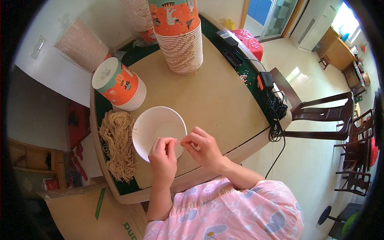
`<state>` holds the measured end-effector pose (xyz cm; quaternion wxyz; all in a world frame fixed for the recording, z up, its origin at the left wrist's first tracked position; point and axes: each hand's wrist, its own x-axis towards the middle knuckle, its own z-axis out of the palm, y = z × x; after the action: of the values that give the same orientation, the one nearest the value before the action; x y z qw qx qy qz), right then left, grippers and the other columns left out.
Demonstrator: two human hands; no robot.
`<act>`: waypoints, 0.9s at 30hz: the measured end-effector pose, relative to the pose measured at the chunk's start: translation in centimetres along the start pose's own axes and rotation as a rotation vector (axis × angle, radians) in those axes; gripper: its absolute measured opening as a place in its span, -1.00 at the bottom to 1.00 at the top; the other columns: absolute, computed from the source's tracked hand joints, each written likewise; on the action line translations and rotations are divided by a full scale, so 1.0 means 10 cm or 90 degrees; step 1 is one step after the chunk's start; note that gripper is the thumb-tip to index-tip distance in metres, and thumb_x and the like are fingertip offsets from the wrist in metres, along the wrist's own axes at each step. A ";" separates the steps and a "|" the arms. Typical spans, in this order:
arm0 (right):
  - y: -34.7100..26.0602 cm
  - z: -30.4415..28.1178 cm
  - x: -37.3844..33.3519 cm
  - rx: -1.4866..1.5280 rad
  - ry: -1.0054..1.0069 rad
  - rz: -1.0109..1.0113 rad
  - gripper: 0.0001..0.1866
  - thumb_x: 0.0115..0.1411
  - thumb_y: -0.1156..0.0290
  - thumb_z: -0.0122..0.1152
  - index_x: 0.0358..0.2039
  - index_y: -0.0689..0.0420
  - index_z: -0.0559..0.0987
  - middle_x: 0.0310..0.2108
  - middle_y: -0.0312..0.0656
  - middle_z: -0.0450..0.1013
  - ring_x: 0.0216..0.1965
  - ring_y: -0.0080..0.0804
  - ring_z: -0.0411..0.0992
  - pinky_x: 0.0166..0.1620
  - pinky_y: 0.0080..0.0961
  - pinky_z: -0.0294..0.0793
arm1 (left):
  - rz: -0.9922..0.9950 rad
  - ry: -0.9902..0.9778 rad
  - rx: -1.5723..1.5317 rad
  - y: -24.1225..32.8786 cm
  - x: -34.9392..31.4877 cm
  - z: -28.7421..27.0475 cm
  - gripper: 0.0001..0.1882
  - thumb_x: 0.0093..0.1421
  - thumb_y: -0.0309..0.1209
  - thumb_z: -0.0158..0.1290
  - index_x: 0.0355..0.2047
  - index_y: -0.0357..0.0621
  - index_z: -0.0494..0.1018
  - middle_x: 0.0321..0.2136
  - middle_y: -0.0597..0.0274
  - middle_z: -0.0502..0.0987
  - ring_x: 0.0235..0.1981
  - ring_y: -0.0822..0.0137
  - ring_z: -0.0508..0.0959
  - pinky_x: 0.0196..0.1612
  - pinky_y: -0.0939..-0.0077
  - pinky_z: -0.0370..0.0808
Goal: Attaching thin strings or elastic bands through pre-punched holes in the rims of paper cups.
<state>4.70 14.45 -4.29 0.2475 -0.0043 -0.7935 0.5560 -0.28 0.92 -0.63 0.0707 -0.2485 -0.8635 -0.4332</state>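
Both my hands meet over the near rim of a white paper bucket (154, 122), which stands with its mouth facing up. My left hand (164, 154) is closed in a pinch at the rim. Close beside it on the right, my right hand (203, 148) pinches too. A short bit of thin tan string (179, 142) shows between the fingertips; how it is fixed to the bucket is hidden. At the bucket's left rim a small string end (135, 129) sticks out. A loose bundle of tan strings (118, 146) lies left of the bucket.
Orange-and-green paper buckets are nested in a tilted stack (120, 86) and a tall stack (180, 52), strings hanging on the latter. Black cables and adapters (276, 108) lie along the table's right edge. A wooden chair (324, 114) stands right; a cardboard box (96, 212) sits lower left.
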 end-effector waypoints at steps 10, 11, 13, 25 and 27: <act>0.00 -0.04 0.06 -0.062 -0.011 -0.054 -0.88 0.01 0.58 0.31 -0.41 0.18 0.55 -0.46 -0.23 0.40 -0.48 -0.46 0.37 -0.43 -0.56 0.40 | -0.062 -0.012 -0.171 -0.01 -0.04 0.01 -0.92 0.19 -0.51 0.08 -0.35 -0.27 0.45 -0.50 0.15 0.52 -0.55 0.37 0.50 -0.48 0.52 0.43; 0.00 -0.05 0.08 -0.062 -0.017 -0.057 -0.88 0.01 0.58 0.31 -0.41 0.18 0.55 -0.46 -0.23 0.40 -0.48 -0.46 0.37 -0.43 -0.56 0.40 | -0.099 -0.008 -0.181 0.04 -0.03 -0.02 -0.92 0.19 -0.51 0.08 -0.34 -0.28 0.47 -0.52 0.18 0.52 -0.56 0.41 0.49 -0.48 0.54 0.42; -0.01 -0.09 0.14 -0.029 0.027 -0.025 -0.87 0.00 0.60 0.31 -0.40 0.17 0.56 -0.43 -0.23 0.43 -0.46 -0.46 0.39 -0.40 -0.56 0.42 | -0.140 0.003 -0.193 0.09 -0.01 -0.11 -0.92 0.19 -0.51 0.08 -0.34 -0.28 0.48 -0.54 0.20 0.52 -0.56 0.45 0.48 -0.49 0.57 0.41; -0.09 -0.18 0.16 -0.060 0.003 -0.131 -0.86 -0.03 0.60 0.29 -0.41 0.13 0.56 -0.44 -0.27 0.45 -0.43 -0.37 0.39 -0.33 -0.49 0.39 | -0.166 -0.244 -0.473 0.27 0.02 -0.12 -0.88 0.30 -0.47 -0.06 -0.36 -0.25 0.41 -0.63 0.41 0.36 -0.57 0.62 0.34 -0.52 0.72 0.27; -0.04 -0.17 0.12 -0.042 0.020 -0.100 -0.86 -0.02 0.60 0.30 -0.41 0.14 0.56 -0.43 -0.25 0.45 -0.42 -0.37 0.39 -0.32 -0.49 0.40 | -0.188 -0.251 -0.533 0.30 0.03 -0.13 -0.87 0.31 -0.46 -0.07 -0.38 -0.24 0.39 -0.63 0.42 0.34 -0.58 0.63 0.32 -0.53 0.74 0.26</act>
<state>4.41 16.11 -3.00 0.3024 0.0414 -0.8055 0.5080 0.77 1.53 2.40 -0.2625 -0.2079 -0.6379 -0.6935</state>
